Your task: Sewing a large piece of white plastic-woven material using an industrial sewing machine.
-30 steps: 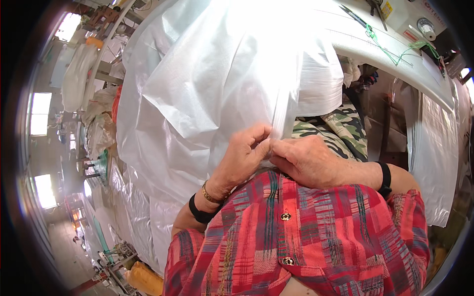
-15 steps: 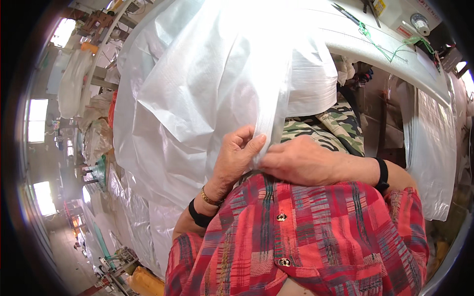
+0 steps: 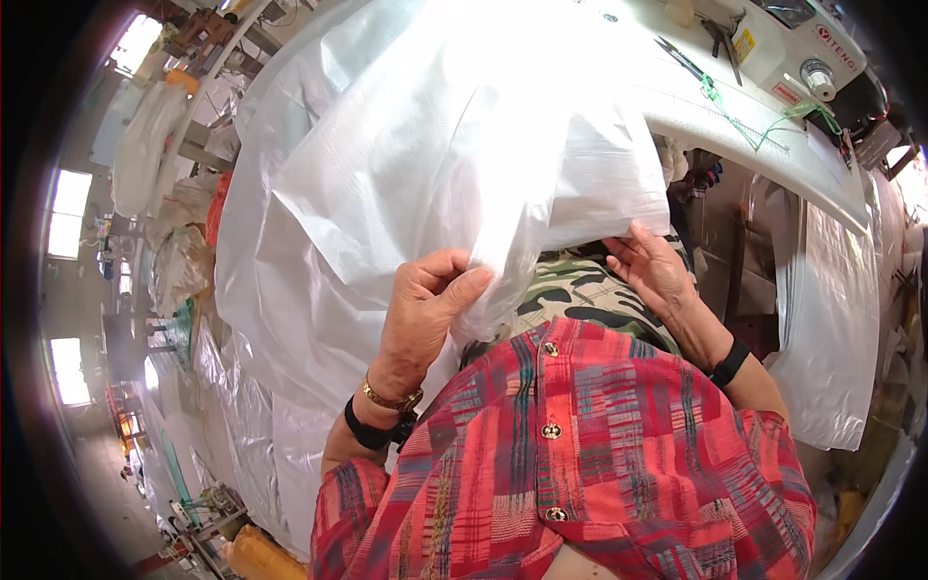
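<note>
Currently, white sheeting [image 3: 358, 203] fills the upper middle of the frame, one strip [image 3: 495, 237] gathered, the rest loose. The left hand [image 3: 416, 307] pinches that strip, thumb against fingers; right of centre, the right hand [image 3: 654, 273], fingers parted, is at a flat white layer's [image 3: 604, 193] edge.

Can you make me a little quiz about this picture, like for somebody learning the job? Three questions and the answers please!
1. True or false: the left hand pinches the white plastic.

2. Which pattern is on the trousers?
A) Stripes
B) Camouflage
C) Polka dots

3. Fill the gap: the string on the table is coloured ____.

Key: 1. True; 2. B; 3. green.
</note>
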Demonstrator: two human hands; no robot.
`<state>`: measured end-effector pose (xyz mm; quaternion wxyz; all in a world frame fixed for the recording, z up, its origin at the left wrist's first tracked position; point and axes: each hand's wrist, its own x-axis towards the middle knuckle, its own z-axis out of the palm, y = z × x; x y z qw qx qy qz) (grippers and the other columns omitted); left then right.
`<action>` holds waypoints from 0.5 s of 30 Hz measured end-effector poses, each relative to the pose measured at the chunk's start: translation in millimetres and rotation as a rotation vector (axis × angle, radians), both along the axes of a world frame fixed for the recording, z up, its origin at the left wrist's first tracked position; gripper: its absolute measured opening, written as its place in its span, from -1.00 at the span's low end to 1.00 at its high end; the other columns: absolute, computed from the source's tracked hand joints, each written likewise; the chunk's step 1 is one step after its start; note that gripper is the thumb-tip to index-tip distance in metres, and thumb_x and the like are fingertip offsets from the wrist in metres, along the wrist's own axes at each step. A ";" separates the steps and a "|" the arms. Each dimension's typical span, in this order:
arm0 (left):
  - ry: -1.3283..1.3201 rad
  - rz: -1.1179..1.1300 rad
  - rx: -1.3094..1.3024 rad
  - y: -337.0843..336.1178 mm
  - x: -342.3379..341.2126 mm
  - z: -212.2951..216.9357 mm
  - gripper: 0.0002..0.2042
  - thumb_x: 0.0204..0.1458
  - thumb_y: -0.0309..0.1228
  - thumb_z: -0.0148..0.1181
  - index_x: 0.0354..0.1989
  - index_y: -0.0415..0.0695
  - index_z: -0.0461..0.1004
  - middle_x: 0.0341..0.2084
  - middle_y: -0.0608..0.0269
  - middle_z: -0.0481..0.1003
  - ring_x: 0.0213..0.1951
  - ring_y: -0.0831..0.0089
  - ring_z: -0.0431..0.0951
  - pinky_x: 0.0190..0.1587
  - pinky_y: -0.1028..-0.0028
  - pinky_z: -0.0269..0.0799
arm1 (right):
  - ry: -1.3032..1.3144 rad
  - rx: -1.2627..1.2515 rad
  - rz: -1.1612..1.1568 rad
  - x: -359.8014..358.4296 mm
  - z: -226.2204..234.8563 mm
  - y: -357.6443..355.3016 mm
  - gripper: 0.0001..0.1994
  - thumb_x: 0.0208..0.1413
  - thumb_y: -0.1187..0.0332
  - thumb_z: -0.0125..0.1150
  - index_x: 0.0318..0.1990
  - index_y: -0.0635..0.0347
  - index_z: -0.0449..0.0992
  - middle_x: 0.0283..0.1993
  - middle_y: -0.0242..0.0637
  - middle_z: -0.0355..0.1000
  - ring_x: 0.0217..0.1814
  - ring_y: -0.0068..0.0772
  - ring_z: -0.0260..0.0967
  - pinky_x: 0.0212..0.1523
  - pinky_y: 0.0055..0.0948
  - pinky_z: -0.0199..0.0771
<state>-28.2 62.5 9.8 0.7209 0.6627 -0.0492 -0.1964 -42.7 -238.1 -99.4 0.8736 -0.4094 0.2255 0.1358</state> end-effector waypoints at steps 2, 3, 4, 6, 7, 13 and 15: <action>0.024 0.034 -0.056 0.2 0.3 3.4 -0.88 0.13 -0.45 0.23 -0.30 -0.26 0.56 -0.45 0.43 0.54 -0.40 0.73 0.43 -0.30 0.69 0.35 | -0.044 -0.013 -0.065 -4.2 2.1 1.2 -0.62 0.28 0.17 0.09 0.14 0.17 0.34 0.07 -0.27 0.40 0.05 -0.46 0.37 0.00 -0.40 0.41; 0.017 0.034 -0.058 0.3 0.9 3.4 -0.88 0.13 -0.45 0.23 -0.30 -0.26 0.56 -0.45 0.43 0.54 -0.40 0.73 0.43 -0.30 0.69 0.35 | -0.076 -0.092 -0.104 -6.3 12.8 5.9 -0.62 0.26 0.20 0.13 0.12 0.20 0.35 0.02 -0.30 0.43 0.02 -0.45 0.39 -0.03 -0.41 0.41; 0.023 0.038 -0.062 1.0 1.4 2.8 -0.89 0.13 -0.46 0.23 -0.30 -0.26 0.56 -0.45 0.42 0.54 -0.39 0.73 0.43 -0.31 0.69 0.35 | -0.109 -0.169 -0.139 -7.8 23.9 12.5 -0.63 0.23 0.23 0.16 0.10 0.24 0.37 -0.02 -0.32 0.46 -0.01 -0.44 0.40 -0.06 -0.41 0.41; 0.022 0.048 -0.069 1.9 1.6 5.4 -0.90 0.13 -0.46 0.23 -0.30 -0.26 0.56 -0.45 0.42 0.54 -0.39 0.74 0.44 -0.31 0.69 0.36 | -0.184 -0.208 -0.197 -16.3 46.1 21.9 -0.65 0.22 0.32 0.16 0.09 0.30 0.37 -0.07 -0.34 0.47 -0.10 -0.54 0.39 -0.13 -0.50 0.39; 0.002 0.032 -0.049 0.9 0.6 7.8 -0.89 0.13 -0.48 0.21 -0.28 -0.27 0.57 -0.44 0.41 0.54 -0.38 0.73 0.44 -0.30 0.69 0.36 | -0.333 -0.458 -0.158 -20.4 55.8 20.4 -0.68 0.22 0.35 0.16 0.06 0.31 0.39 -0.12 -0.38 0.46 -0.15 -0.59 0.36 -0.15 -0.54 0.38; 0.075 -0.102 -0.025 -15.7 -1.5 19.8 -0.81 0.10 -0.55 0.14 -0.12 -0.33 0.52 -0.31 0.28 0.58 -0.27 0.62 0.53 -0.16 0.62 0.44 | -1.072 -1.465 0.119 -1.8 126.2 33.3 -0.86 0.05 0.57 0.18 -0.26 0.30 0.37 -0.45 -0.11 0.27 -0.45 -0.02 0.28 -0.43 -0.22 0.30; 0.046 -0.173 -0.057 -22.2 -3.4 18.8 -0.65 0.12 -0.54 0.09 0.09 -0.38 0.41 -0.15 0.22 0.55 -0.14 0.60 0.51 -0.06 0.58 0.42 | -1.205 -1.573 0.052 4.0 127.2 45.1 -0.82 0.01 0.57 0.19 -0.21 0.27 0.39 -0.46 -0.18 0.28 -0.45 -0.13 0.28 -0.41 -0.24 0.28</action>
